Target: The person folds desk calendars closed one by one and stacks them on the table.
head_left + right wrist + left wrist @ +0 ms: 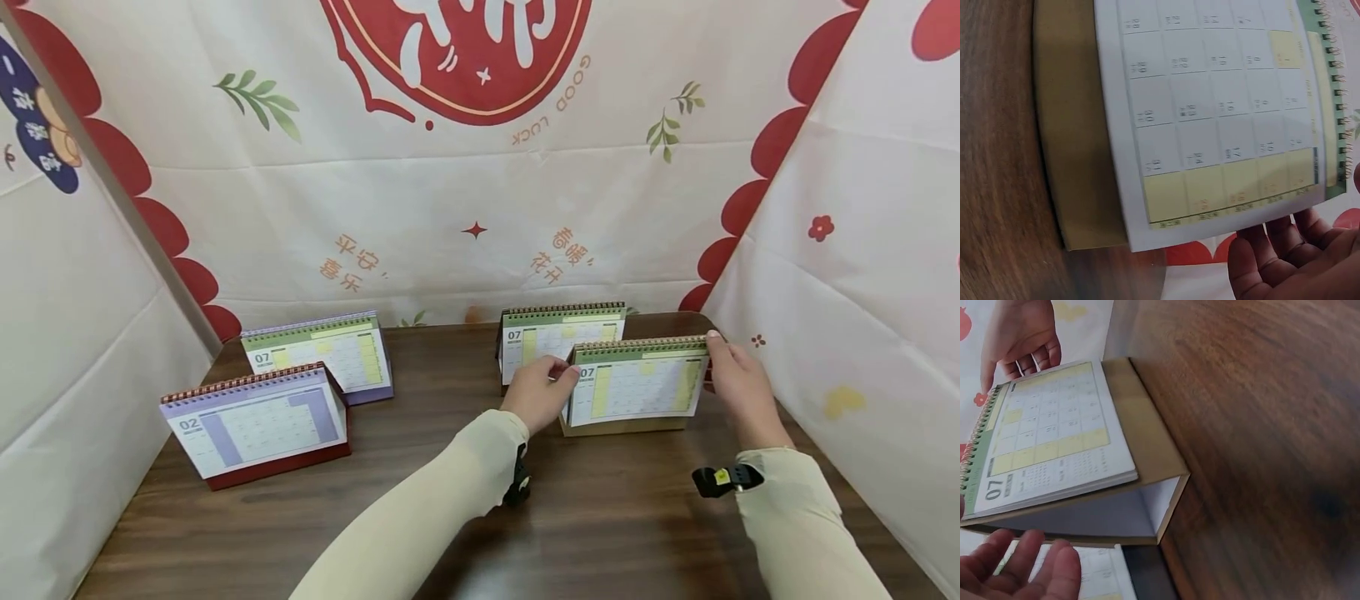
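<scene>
Both hands are at a desk calendar point(637, 387) with a gold coil, a kraft-brown stand and a green-topped page marked 07. It stands on the table like a tent, its open side showing in the left wrist view. My left hand point(538, 392) holds its upper left corner, thumb near the coil and fingers along the side edge. At the opposite upper corner, my right hand point(742, 387) grips with the thumb at the coil's end and fingers behind the page. Right behind is another 07 calendar point(517, 342) on a black stand, partly covered by the front one.
On the left of the brown wooden table point(450, 517) stand two more desk calendars: a purple-topped 02 calendar point(262, 425) on a red base, and behind it a green-topped 07 calendar point(352, 358) on a purple base. Printed cloth point(420, 192) walls the back and sides.
</scene>
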A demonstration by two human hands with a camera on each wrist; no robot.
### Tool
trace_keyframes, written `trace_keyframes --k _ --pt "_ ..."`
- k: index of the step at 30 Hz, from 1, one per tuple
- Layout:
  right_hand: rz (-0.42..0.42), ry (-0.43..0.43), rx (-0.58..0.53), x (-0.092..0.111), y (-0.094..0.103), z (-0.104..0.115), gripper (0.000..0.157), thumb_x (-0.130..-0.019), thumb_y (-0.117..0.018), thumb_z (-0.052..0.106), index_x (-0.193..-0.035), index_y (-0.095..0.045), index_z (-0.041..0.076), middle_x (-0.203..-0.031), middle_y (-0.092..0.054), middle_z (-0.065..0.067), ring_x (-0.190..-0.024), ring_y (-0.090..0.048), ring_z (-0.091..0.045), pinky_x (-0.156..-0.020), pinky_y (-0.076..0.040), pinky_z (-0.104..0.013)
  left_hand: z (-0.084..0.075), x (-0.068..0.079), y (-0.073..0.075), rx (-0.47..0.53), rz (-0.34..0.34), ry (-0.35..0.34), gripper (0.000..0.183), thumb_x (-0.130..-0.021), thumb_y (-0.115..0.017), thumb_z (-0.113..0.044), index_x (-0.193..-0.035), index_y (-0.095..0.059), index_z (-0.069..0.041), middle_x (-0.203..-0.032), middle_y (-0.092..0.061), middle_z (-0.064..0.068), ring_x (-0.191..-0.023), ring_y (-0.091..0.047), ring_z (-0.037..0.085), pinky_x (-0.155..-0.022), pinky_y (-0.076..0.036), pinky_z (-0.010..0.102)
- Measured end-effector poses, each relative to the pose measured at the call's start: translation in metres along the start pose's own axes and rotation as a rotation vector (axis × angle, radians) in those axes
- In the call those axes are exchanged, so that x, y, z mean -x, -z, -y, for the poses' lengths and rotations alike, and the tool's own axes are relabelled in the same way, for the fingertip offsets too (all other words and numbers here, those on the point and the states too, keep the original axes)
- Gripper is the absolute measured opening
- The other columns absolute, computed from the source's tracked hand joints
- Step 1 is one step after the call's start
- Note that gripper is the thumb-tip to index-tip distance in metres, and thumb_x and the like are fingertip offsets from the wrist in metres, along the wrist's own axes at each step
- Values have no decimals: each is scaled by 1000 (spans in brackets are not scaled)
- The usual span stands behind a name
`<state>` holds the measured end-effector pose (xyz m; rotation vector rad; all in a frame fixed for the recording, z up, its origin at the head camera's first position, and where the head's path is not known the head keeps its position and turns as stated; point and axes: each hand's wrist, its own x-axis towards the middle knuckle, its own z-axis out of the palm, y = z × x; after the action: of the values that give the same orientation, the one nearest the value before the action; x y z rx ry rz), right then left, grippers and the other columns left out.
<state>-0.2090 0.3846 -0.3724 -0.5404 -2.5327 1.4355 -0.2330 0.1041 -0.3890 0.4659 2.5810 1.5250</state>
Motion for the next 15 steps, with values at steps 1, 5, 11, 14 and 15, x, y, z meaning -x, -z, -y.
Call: trace_keyframes --k 1,5,11,14,15 --pt "-3 -10 4 0 0 0 88 -87 -20 69 -135 -37 -3 -133 -37 -25 -111 -40 -36 -79 -42 -46 0 -1 -2 12 6 1 32 -92 -46 -50 -105 -61 -26 -100 -59 -12 -95 -55 7 -79 -46 30" --pt "-14 -46 -16 -1 -2 1 93 -84 -19 72 -135 -37 -4 -138 -33 -26 -119 -34 -40 -87 -35 -56 1 -3 -10 40 19 22 32 -93 -46 -47 -111 -60 -24 -99 -59 -13 -93 -54 6 -79 -46 30" --pt "-8 -129 -50 -5 -6 1 98 -80 -21 77 -137 -38 0 -136 -35 -25 -118 -35 -38 -90 -33 -56 8 -5 -20 75 63 67 27 -94 -50 -36 -112 -60 -19 -94 -57 -11 -83 -53 6 -72 -44 28" --pt "0 -173 -73 -8 -7 2 100 -77 -24 80 -141 -33 3 -138 -32 -24 -120 -32 -38 -95 -28 -58 11 -7 -24 77 67 63 21 -94 -51 -32 -105 -62 -18 -88 -57 -10 -77 -52 7 -67 -44 28" --pt "-5 -180 -78 -9 -8 2 100 -77 -25 80 -142 -32 4 -139 -31 -24 -121 -30 -38 -96 -26 -59 12 -7 -25 76 65 65 19 -95 -51 -32 -102 -62 -18 -85 -57 -9 -74 -52 8 -65 -43 28"
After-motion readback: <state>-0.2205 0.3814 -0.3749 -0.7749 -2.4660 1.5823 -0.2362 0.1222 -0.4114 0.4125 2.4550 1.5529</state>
